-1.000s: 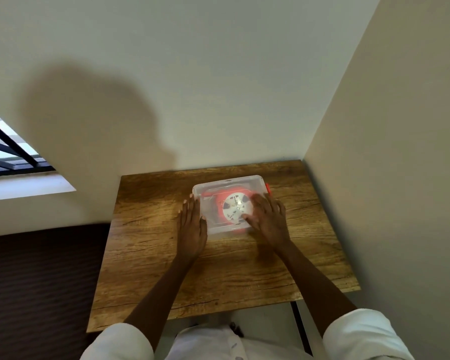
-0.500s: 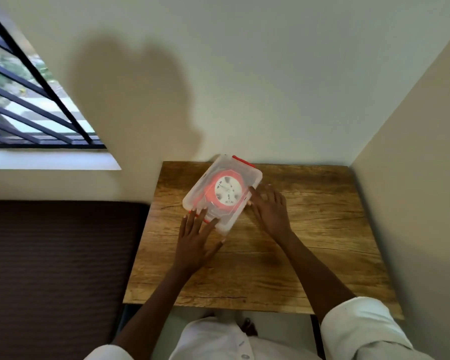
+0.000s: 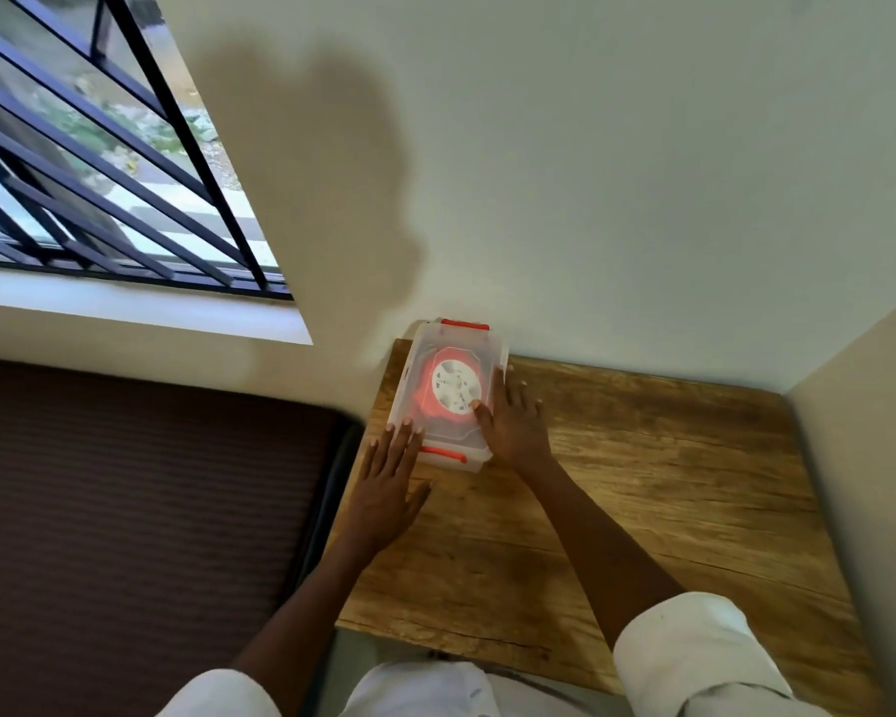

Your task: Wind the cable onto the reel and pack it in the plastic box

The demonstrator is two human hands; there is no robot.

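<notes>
Plastic box point(image 3: 448, 395), lidded, with the red-and-white reel point(image 3: 455, 387) seen inside, is set at the wooden table's point(image 3: 642, 483) far left corner against the wall. It is touched by straight fingers of both flat hands: left hand point(image 3: 386, 491) at its near end, right hand point(image 3: 513, 424) along its right side.

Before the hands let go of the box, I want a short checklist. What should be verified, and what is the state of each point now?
1. Reel inside the plastic box: ok, it shows through the clear lid.
2. Lid on the box: ok, it covers the top.
3. Red latches, far and near, clipped down: cannot tell.
4. Box fully supported on the table: ok, though it sits at the far left corner, close to the edge.
5. Left hand and right hand flat against the box, not gripping: ok.
6. Cable fully wound: cannot tell.
</notes>
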